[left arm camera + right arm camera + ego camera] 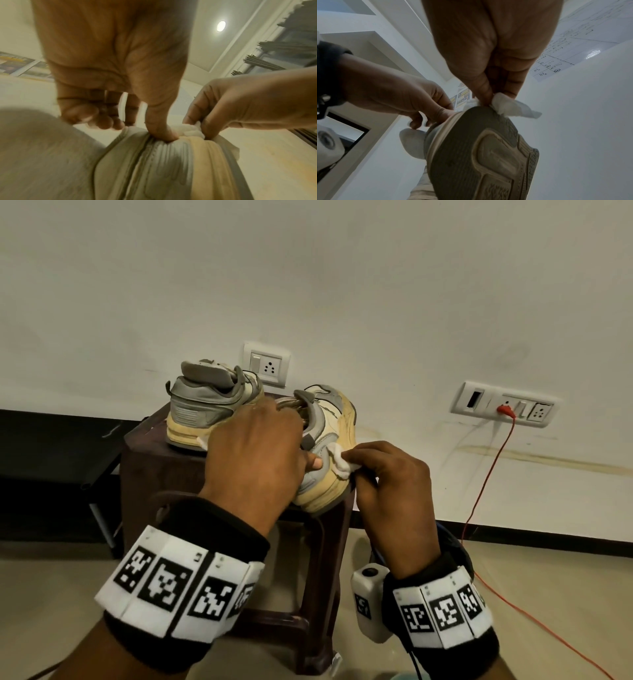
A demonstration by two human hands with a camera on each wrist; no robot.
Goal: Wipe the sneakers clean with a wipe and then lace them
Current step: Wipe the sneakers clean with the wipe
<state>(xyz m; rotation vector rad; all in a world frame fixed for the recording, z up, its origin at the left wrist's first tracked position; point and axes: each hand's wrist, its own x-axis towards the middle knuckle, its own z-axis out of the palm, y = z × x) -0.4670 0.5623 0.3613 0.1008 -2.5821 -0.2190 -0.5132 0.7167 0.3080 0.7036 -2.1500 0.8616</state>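
Two grey and cream sneakers with yellowed soles stand on a dark brown stool [144, 440]. The left sneaker [205, 405] sits upright at the back. My left hand [260, 446] grips the right sneaker [332, 419], which is tilted onto its side, with the thumb [161, 129] pressed into its grey upper. My right hand [387, 474] pinches a crumpled white wipe [342, 462] against the sneaker's side near the midsole. In the right wrist view the wipe [510, 106] hangs past the edge of the grey outsole [484, 155].
A white wall with two socket plates [267, 368] [503, 407] runs behind the stool. A red cable [493, 467] drops from the right socket to the beige floor [531, 594]. A black rack [58, 460] stands left of the stool.
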